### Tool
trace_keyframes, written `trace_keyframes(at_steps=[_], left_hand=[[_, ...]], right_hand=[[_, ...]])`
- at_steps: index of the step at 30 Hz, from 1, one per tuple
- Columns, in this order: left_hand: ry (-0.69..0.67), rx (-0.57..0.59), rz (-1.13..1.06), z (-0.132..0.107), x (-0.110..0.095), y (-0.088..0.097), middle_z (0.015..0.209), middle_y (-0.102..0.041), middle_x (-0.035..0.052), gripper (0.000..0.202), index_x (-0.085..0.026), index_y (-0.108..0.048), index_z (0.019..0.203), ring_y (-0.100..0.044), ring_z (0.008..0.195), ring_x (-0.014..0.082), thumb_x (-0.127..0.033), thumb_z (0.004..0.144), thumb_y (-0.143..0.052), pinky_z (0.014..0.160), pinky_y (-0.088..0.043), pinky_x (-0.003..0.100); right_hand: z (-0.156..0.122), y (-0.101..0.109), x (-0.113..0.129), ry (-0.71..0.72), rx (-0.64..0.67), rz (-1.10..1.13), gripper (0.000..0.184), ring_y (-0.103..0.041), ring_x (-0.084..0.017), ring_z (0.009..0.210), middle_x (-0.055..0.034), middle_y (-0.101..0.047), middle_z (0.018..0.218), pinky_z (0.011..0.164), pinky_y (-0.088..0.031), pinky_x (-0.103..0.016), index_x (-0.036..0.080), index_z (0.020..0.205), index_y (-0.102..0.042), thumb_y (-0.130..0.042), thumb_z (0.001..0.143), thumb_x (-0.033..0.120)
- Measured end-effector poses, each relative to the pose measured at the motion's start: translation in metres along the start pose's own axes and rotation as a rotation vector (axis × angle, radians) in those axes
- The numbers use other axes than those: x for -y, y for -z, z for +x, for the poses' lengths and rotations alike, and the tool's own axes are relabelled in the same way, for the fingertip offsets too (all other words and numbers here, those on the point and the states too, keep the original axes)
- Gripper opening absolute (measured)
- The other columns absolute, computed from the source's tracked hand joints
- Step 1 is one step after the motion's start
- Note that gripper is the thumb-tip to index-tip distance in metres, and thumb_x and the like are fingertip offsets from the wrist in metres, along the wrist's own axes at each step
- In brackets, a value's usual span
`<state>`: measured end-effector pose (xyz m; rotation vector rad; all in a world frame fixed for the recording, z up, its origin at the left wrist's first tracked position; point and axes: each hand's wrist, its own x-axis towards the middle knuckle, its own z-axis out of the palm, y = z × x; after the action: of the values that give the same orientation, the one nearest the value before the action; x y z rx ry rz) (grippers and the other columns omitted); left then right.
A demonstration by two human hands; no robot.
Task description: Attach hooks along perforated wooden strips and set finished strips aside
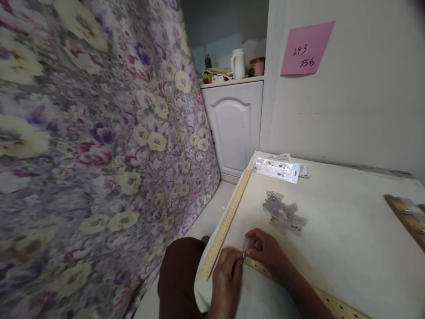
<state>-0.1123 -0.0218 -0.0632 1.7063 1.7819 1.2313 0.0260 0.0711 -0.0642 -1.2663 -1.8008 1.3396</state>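
Note:
Close to the table's near edge, my left hand (227, 274) is closed, thumb and forefinger pinching a small shiny metal piece (243, 254). Its exact kind is too small to make out. My right hand (268, 252) meets it from the right, fingers curled, the thumb touching or very near the metal piece. A small clear plastic sheet or bag (249, 243) shows between the right hand's fingers. Just beyond the hands lies a loose pile of small clear plastic bags (282, 212), some with small metal bits in or on them.
A perforated wooden strip (226, 220) runs along the table's left side; another perforated strip (335, 305) lies under my right forearm. Clear blister packs (277, 169) rest at the far-left corner. A brown-edged tray (403, 219) stands at right. A floral curtain (109, 133) hangs at left.

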Motion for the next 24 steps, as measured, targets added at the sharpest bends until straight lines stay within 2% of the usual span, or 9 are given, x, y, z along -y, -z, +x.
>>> trace_keyframes(at_steps=[8,15,17,20,24], left_hand=[[-0.041,-0.032,0.010,0.002,0.000,0.000,0.086,-0.063,0.0039,0.015,-0.021,-0.066,0.086,-0.061,0.084,0.0187,-0.019,0.088,-0.051,0.077,-0.049,0.029],[-0.045,-0.011,0.018,-0.002,0.002,-0.001,0.088,-0.062,0.0045,0.017,-0.021,-0.064,0.091,-0.060,0.086,0.0191,-0.020,0.091,-0.047,0.079,-0.048,0.031],[-0.039,-0.015,0.031,-0.003,0.004,-0.001,0.091,-0.062,0.0049,0.016,-0.021,-0.062,0.094,-0.059,0.089,0.0196,-0.021,0.091,-0.046,0.082,-0.047,0.032],[-0.021,-0.040,0.052,-0.004,0.007,-0.002,0.094,-0.062,0.0057,0.016,-0.021,-0.060,0.100,-0.059,0.092,0.0206,-0.022,0.091,-0.047,0.083,-0.047,0.034],[0.000,-0.072,0.074,-0.005,0.010,-0.002,0.095,-0.062,0.0059,0.016,-0.020,-0.057,0.102,-0.060,0.092,0.0217,-0.023,0.090,-0.047,0.083,-0.047,0.035]], right_hand=[[-0.001,0.000,-0.002,-0.007,-0.028,0.033,0.033,-0.052,-0.012,0.061,-0.0006,-0.063,0.081,0.060,-0.042,-0.025,0.017,0.093,-0.063,-0.067,0.059,0.016],[-0.011,0.015,-0.008,-0.004,-0.110,0.023,0.027,-0.057,-0.014,0.063,-0.0040,-0.065,0.088,0.064,-0.047,-0.028,0.018,0.097,-0.061,-0.059,0.073,0.028],[-0.024,0.026,-0.011,0.002,-0.150,-0.029,0.026,-0.059,-0.016,0.066,-0.0041,-0.065,0.087,0.067,-0.048,-0.030,0.019,0.097,-0.060,-0.058,0.074,0.029],[-0.054,0.049,-0.020,0.012,-0.181,-0.232,0.023,-0.060,-0.019,0.073,-0.0040,-0.065,0.085,0.070,-0.048,-0.032,0.021,0.093,-0.062,-0.060,0.072,0.029],[-0.100,0.078,-0.043,0.045,-0.231,-0.407,0.030,-0.058,-0.025,0.102,-0.0077,-0.063,0.108,0.089,-0.045,-0.035,0.023,0.098,-0.065,-0.065,0.069,0.032]])
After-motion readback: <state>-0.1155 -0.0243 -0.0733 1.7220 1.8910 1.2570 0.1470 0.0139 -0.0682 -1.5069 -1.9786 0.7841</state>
